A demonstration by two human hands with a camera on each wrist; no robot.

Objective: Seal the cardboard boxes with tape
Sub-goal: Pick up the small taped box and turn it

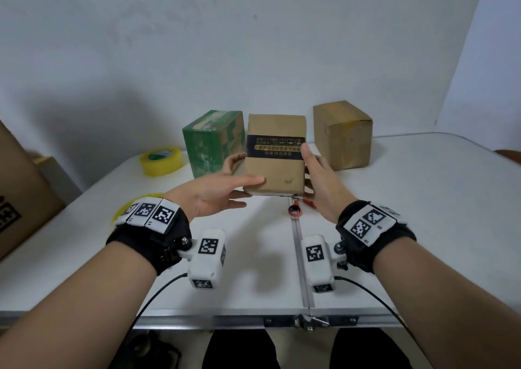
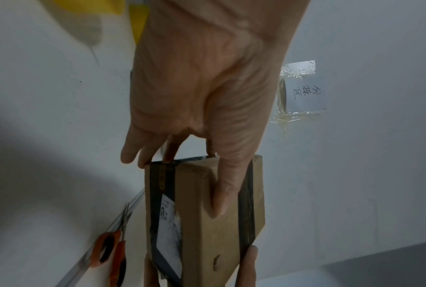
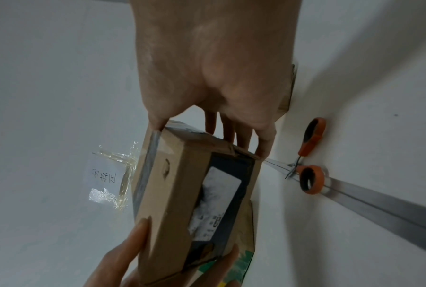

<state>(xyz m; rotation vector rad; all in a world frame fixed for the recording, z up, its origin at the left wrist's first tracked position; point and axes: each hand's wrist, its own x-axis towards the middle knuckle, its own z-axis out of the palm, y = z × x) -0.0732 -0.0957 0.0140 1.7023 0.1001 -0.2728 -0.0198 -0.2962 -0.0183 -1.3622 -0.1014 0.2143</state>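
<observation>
Both hands hold a flat brown cardboard box (image 1: 273, 168) with a black printed band above the middle of the white table (image 1: 408, 199). My left hand (image 1: 231, 179) grips its left edge, with the thumb across the top face and the fingers behind. My right hand (image 1: 315, 174) grips the right edge, thumb on the band. The left wrist view shows the left hand (image 2: 207, 101) on the box (image 2: 197, 223). In the right wrist view the right hand (image 3: 214, 73) holds the box (image 3: 175, 194). A yellow tape roll (image 1: 161, 161) lies at the back left.
A green box (image 1: 211, 143) and a plain brown box (image 1: 341, 134) stand behind the held one. Orange-handled scissors (image 1: 297, 210) lie under it on the table seam. A second tape roll (image 1: 132, 208) shows by my left wrist. A large carton (image 1: 22, 191) stands left of the table.
</observation>
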